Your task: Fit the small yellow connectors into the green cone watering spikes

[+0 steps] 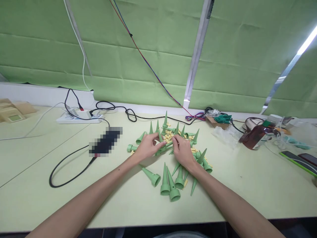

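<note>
My left hand (148,146) is closed, with thumb and fingers around a green plastic spike (160,136) at the edge of a pile. Beside it, my right hand (182,151) is curled in a pinch; its fingertips hide whatever is between them. Small yellow plastic pieces (168,136) lie heaped just beyond both hands. More hollow green spikes surround the heap. One standing spike (165,124) points up at the back, while a lying spike (151,176) and a pair of spikes (170,186) rest nearer to me.
A black cable loops around a blurred dark device (105,142) on the left, below a white power strip (79,117). On the right are a brown bottle (256,136), clear plastic bags (225,135) and a green-edged phone (297,162). Green blinds (153,72) rise behind the table.
</note>
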A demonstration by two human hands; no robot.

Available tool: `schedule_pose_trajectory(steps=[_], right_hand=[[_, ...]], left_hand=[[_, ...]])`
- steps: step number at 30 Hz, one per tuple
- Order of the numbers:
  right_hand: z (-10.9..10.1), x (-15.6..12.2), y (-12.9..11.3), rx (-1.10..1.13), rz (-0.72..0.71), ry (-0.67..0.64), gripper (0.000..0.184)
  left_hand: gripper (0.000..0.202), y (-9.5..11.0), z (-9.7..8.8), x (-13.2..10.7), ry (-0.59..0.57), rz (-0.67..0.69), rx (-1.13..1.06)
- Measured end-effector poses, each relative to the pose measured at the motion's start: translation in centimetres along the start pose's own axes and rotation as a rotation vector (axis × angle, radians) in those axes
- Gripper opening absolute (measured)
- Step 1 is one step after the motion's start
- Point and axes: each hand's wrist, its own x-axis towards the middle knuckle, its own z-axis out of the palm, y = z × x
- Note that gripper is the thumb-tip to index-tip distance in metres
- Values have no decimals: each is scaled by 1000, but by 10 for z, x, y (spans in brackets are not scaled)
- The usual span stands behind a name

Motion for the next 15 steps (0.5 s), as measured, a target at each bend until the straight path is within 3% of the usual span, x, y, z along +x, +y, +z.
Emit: schedule_pose_trajectory(steps=[15], right_hand=[[-1,-2,-8,78,-20,-95,26]], left_hand=[[29,4,3,-3,-1,37,-28]])
